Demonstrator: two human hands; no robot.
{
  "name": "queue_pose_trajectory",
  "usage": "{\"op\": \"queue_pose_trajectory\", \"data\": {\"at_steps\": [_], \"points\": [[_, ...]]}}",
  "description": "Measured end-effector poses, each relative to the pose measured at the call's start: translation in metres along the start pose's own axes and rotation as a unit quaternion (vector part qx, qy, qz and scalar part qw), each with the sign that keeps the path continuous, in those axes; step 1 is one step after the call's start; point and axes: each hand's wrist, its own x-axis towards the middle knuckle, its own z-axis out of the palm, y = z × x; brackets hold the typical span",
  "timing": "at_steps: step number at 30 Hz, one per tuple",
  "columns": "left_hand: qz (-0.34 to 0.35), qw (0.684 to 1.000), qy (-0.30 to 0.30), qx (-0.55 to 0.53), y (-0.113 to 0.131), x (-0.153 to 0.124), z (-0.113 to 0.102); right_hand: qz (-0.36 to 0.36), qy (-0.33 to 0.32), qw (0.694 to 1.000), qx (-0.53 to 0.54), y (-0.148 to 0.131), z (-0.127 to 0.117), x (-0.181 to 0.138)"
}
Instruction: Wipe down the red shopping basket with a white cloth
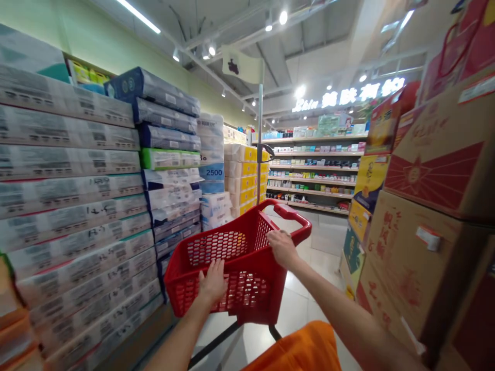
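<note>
A red plastic shopping cart (pixel 247 263) with perforated walls stands in front of me, turned so that its handle points to the right. My right hand (pixel 281 248) is closed over the cart's near rim, close to the handle end. Against the near side wall, just at the rim, rests my left hand (pixel 214 282) with its fingers stretched out. I see part of the basket's inside, and a few dark frame legs show below it. A tall metal pole with a pale flag (pixel 243 65) rises behind the cart's handle.
Stacked plastic-wrapped packs (pixel 77 201) line the left side, with yellow-and-white packs (pixel 245 178) farther back. Cardboard cartons (pixel 410 252) are piled high on the right. Shelves of small goods (pixel 313 167) stand at the back. Orange cloth (pixel 299 350) shows below me.
</note>
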Motion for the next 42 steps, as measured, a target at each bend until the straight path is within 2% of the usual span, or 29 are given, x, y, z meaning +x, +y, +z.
{"op": "queue_pose_trajectory", "data": {"at_steps": [2,4,5,8,10,12,15,18,20,23,25,27,29,31,33,36,38,42], "points": [[0.007,1.0,-0.001,0.013,-0.003,-0.001,0.002,-0.083,-0.027,0.996,0.009,-0.016,0.011,-0.006],[0.013,0.999,0.017,0.026,-0.005,-0.004,0.006,-0.094,-0.022,0.995,-0.008,-0.009,0.009,-0.012],[0.015,0.999,0.031,0.031,-0.007,-0.005,0.009,-0.066,-0.008,0.997,-0.025,0.003,0.003,-0.015],[0.013,0.998,0.056,0.035,-0.007,-0.01,0.014,0.074,0.049,0.993,-0.078,0.046,-0.017,-0.018],[0.006,0.998,0.052,0.031,-0.003,-0.012,0.015,0.128,0.063,0.986,-0.087,0.057,-0.019,-0.017],[0.001,0.999,0.045,0.029,0.003,-0.014,0.014,0.113,0.054,0.99,-0.068,0.045,-0.009,-0.016],[0.007,0.999,0.04,0.023,0.007,-0.016,0.011,0.003,0.019,1.0,-0.013,0.008,0.017,-0.018],[0.033,0.999,0.036,0.015,-0.006,-0.018,0.01,-0.073,-0.011,0.997,0.009,-0.003,0.026,-0.022],[0.0,0.999,0.047,0.015,-0.023,-0.021,0.011,-0.055,0.0,0.998,-0.006,0.01,0.023,-0.024],[-0.065,0.996,0.061,0.023,-0.044,-0.027,0.015,0.011,0.039,0.999,-0.016,0.024,0.021,-0.023],[-0.065,0.996,0.063,0.025,-0.046,-0.031,0.019,0.037,0.028,0.999,0.008,0.008,0.029,-0.02],[-0.057,0.996,0.069,0.019,-0.038,-0.034,0.024,0.034,-0.03,0.998,0.05,-0.026,0.042,-0.017],[-0.038,0.996,0.075,0.014,-0.03,-0.036,0.028,0.005,-0.099,0.991,0.095,-0.064,0.053,-0.014],[0.006,0.997,0.074,0.004,-0.026,-0.038,0.031,-0.032,-0.142,0.981,0.129,-0.087,0.057,-0.01],[0.027,0.997,0.074,-0.007,-0.031,-0.04,0.032,-0.036,-0.15,0.979,0.134,-0.089,0.055,-0.008],[-0.014,0.998,0.067,-0.009,-0.041,-0.042,0.033,0.039,-0.126,0.986,0.097,-0.069,0.049,-0.008],[-0.03,0.998,0.055,-0.002,-0.04,-0.044,0.036,0.063,-0.112,0.987,0.091,-0.064,0.05,-0.013],[0.009,0.999,0.046,0.005,-0.017,-0.048,0.043,0.006,-0.087,0.985,0.149,-0.094,0.06,-0.028]]}}
